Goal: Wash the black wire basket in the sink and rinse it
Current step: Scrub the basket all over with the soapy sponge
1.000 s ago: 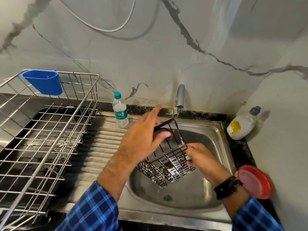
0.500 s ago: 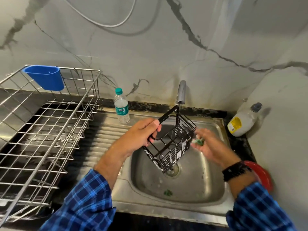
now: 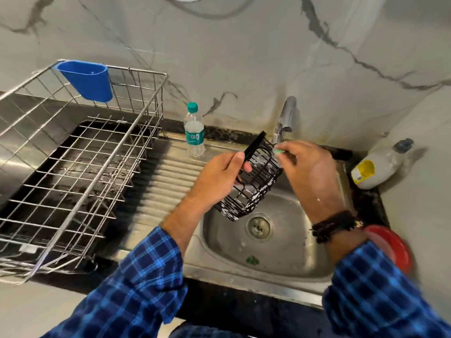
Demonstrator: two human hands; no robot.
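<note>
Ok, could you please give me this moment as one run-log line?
stage: scrubbing | left hand: grips black wire basket, tilted over sink | right hand: pinches green scrubber at basket rim | suds on basket

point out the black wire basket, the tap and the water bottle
black wire basket [image 3: 252,191], head view, on its side wires
tap [image 3: 286,113], head view, on its spout
water bottle [image 3: 194,135], head view, on its label

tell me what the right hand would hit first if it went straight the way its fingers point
The right hand, pinching a green scrubber, points left at the black wire basket; it would likely meet its top rim first. Depth is unclear.
</note>
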